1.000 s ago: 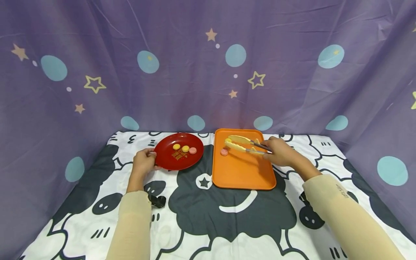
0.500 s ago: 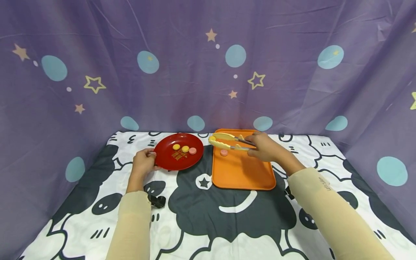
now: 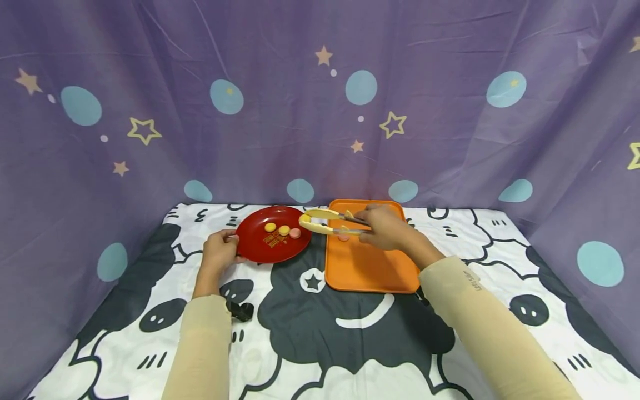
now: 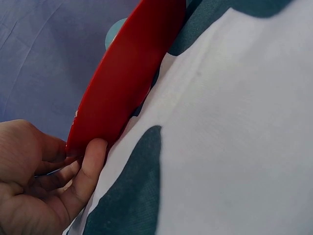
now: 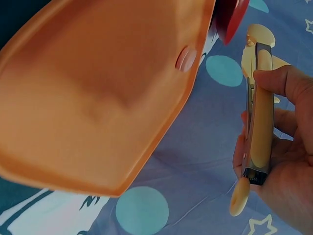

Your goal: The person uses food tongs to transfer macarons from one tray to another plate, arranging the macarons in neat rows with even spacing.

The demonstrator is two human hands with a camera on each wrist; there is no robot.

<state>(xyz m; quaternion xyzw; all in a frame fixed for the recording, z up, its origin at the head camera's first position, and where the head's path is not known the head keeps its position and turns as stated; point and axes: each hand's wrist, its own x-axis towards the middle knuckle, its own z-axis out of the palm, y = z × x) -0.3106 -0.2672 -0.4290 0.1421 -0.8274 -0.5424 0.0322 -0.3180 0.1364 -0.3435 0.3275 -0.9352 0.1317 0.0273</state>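
My left hand [image 3: 219, 250] grips the left rim of a red plate [image 3: 260, 250]; in the left wrist view the thumb and fingers pinch the plate's edge [image 4: 115, 93]. Two yellow macarons [image 3: 284, 230] and a pink macaron [image 3: 295, 233] lie on it. My right hand [image 3: 387, 226] holds yellow-tipped tongs [image 3: 320, 228], seen side-on in the right wrist view, fingers wrapped round the handle [image 5: 262, 122]. Between the tong tips, over the plate's right rim, is another yellow macaron [image 3: 304, 219]. One pink macaron [image 5: 186, 58] rests on the orange tray [image 3: 370, 272], partly hidden by the tongs in the head view.
The tray stands right of the plate, with a narrow gap between them. A cartoon-sheep cloth [image 3: 300, 378] covers the table. A purple curtain [image 3: 300, 150] with stars and spots hangs behind. A black device [image 3: 241, 311] sits at the left wrist.
My right hand has carried the tongs and the yellow macaron leftward from over the tray to the plate's right rim. The left hand and plate have stayed in place.
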